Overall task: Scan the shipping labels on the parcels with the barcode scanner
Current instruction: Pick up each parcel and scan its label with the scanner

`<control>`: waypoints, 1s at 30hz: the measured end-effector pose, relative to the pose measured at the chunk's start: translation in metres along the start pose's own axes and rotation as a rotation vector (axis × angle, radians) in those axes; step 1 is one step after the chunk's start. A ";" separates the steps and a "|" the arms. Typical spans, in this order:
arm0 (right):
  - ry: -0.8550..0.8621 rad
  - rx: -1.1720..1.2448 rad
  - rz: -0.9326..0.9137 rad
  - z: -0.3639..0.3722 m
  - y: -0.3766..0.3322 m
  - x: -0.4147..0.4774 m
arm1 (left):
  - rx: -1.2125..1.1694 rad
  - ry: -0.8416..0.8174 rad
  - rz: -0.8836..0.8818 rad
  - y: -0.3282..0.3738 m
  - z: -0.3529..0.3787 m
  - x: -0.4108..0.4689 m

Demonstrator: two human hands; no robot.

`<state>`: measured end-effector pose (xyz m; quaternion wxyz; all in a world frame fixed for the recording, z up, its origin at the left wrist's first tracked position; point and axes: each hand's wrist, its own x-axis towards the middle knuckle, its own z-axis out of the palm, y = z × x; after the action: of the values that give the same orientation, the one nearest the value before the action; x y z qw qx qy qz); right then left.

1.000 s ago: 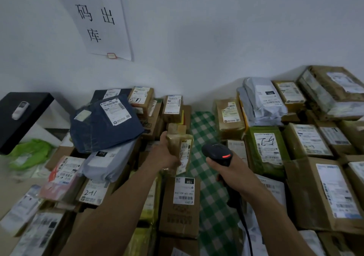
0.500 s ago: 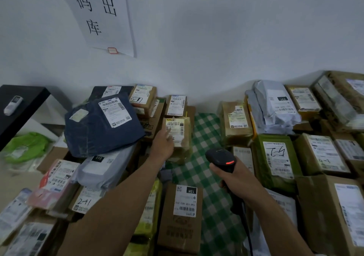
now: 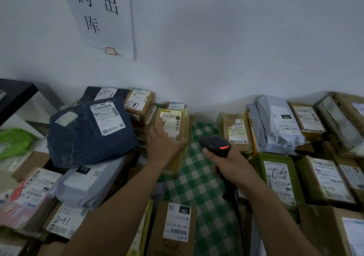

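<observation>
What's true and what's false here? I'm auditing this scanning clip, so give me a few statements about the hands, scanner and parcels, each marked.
1. The right hand grips the barcode scanner. True.
2. The left hand holds a dark blue mailer. False: it rests on a brown parcel.
3. The scanner's light glows green. False: it glows red.
4. A green checked cloth lies beneath the scanner. True.

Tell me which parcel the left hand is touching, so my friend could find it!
Find the green checked cloth running up the middle to the white wall. At its far left edge a tan parcel lies under the left hand. Its label is yellowish; those just behind it are white.
</observation>
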<state>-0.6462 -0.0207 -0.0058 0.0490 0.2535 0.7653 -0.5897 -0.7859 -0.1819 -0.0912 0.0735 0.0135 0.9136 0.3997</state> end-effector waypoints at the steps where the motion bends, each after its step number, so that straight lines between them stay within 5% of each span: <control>1: 0.002 0.015 -0.011 -0.001 -0.005 0.008 | -0.003 0.018 0.021 0.006 -0.003 0.014; 7: 0.000 0.020 -0.046 -0.004 -0.015 0.046 | 0.011 0.061 0.080 0.040 0.003 0.089; 11: -0.029 0.002 -0.022 -0.001 -0.009 0.057 | 0.305 0.157 0.218 0.025 0.022 0.105; 16: -0.002 0.035 -0.004 -0.006 0.000 0.056 | 0.470 -0.130 0.331 0.013 0.030 0.107; 23: 0.141 0.156 0.020 -0.041 0.012 0.015 | 0.059 -0.067 0.391 0.030 0.036 0.063; 30: 0.243 0.206 0.129 -0.083 0.039 -0.021 | -0.238 -0.466 0.159 0.076 0.110 -0.008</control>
<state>-0.5922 0.0561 -0.0069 -0.0325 0.3750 0.6833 -0.6257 -0.7651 -0.0505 -0.1081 0.2514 0.1680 0.8146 0.4949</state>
